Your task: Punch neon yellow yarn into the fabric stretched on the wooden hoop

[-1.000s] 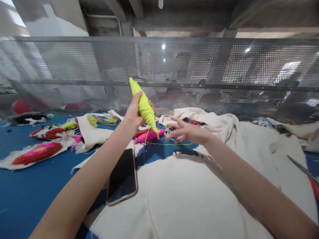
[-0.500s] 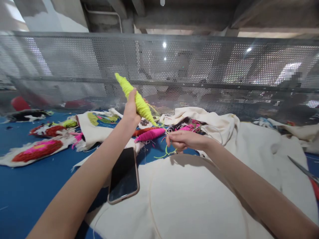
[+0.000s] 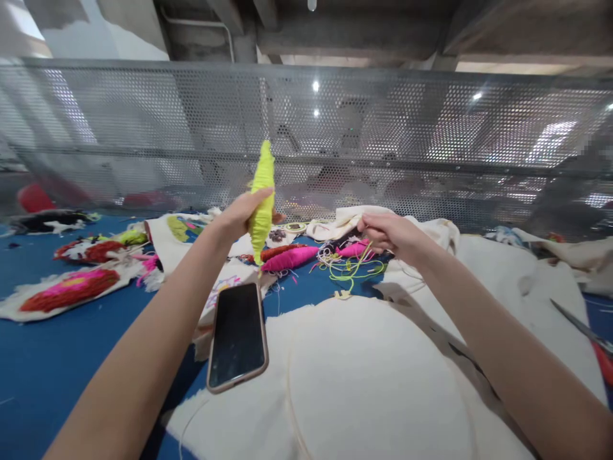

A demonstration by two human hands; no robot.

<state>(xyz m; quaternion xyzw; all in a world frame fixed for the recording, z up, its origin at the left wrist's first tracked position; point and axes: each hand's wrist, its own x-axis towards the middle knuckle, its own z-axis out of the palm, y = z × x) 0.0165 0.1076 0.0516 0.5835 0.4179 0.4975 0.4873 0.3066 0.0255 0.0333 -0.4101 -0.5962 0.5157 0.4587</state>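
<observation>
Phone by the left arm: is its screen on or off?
Off. The phone lies face up on the cloth, its screen uniformly dark, showing only faint reflections.

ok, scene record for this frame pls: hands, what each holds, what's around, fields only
left hand: raised, gripping a yellow-green yarn bundle, held near upright
right hand: fingers pinched on a yellow-green strand that hangs in loops to the table
phone: screen dark, lying partly on cream cloth
pink yarn bundle: lying on blue table, between the hands
tufted pieces: far left
backdrop: perforated metal screen
</observation>
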